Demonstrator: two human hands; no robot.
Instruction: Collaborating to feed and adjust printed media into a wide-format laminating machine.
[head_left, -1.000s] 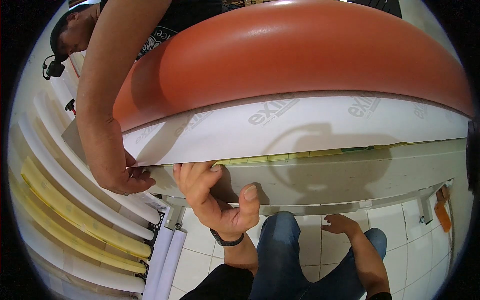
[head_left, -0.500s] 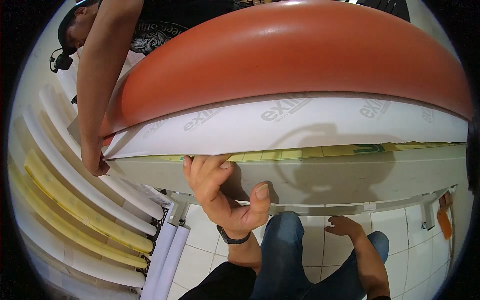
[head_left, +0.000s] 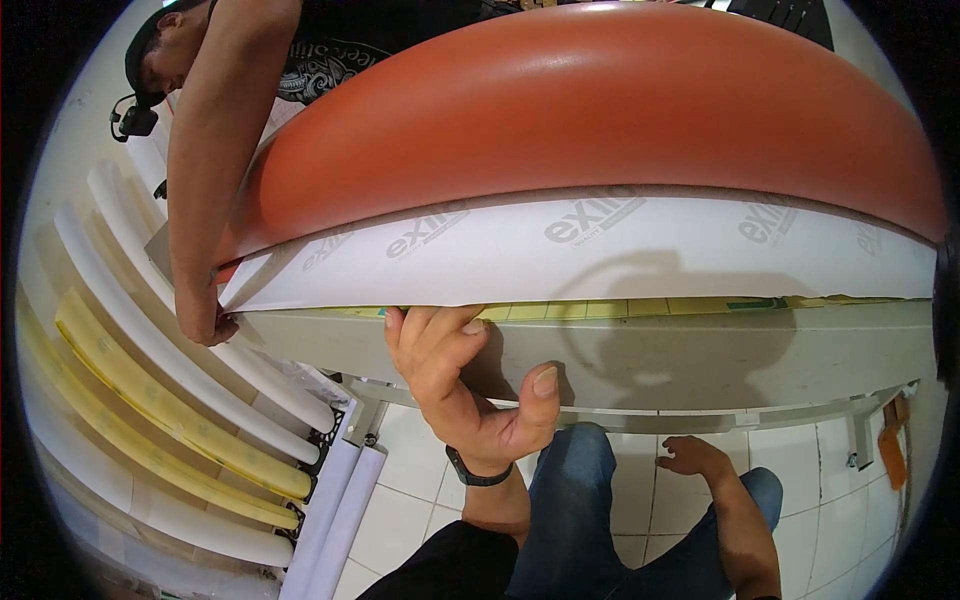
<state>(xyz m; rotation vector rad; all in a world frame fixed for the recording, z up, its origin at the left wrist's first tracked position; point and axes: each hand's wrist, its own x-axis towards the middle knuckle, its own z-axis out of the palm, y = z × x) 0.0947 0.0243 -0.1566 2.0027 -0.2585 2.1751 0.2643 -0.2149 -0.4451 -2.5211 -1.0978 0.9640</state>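
Running its long axis left to right, the white sheet [head_left: 490, 252] lies along the near side of the orange cylinder [head_left: 600, 115]. Thumb spread wide, the left hand [head_left: 445, 392] touches the sheet's near edge without clasping; the right hand [head_left: 699, 457], loosely relaxed, is empty.

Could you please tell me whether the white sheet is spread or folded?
Spread where visible: the white sheet forms one broad strip beyond the left hand; its hidden part I cannot tell.
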